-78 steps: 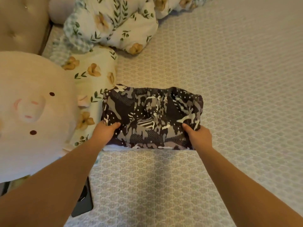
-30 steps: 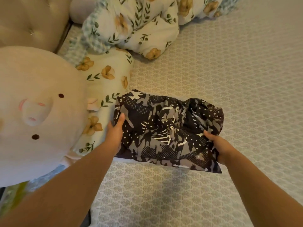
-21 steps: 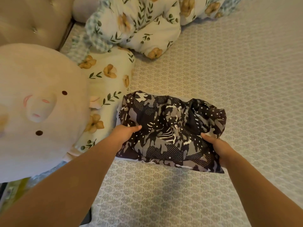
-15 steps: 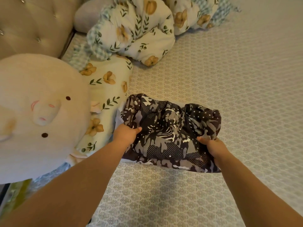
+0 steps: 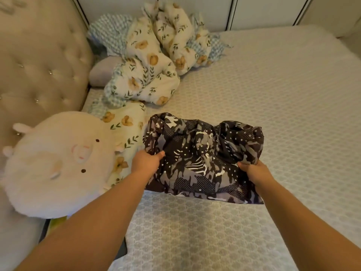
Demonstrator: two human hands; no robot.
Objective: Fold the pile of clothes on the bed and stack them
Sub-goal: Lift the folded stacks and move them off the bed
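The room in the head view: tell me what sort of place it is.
A bedroom, most likely. The hands work on a bed, a tufted headboard stands at its left, and a floral quilt and pig plush pillow lie by it.

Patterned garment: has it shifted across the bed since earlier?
No: the patterned garment still meets the floral pillow; the right hand only bunched its right side.

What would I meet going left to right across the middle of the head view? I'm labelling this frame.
Tufted headboard → round pig plush → left hand → dark patterned garment → right hand → bare patterned bed sheet.
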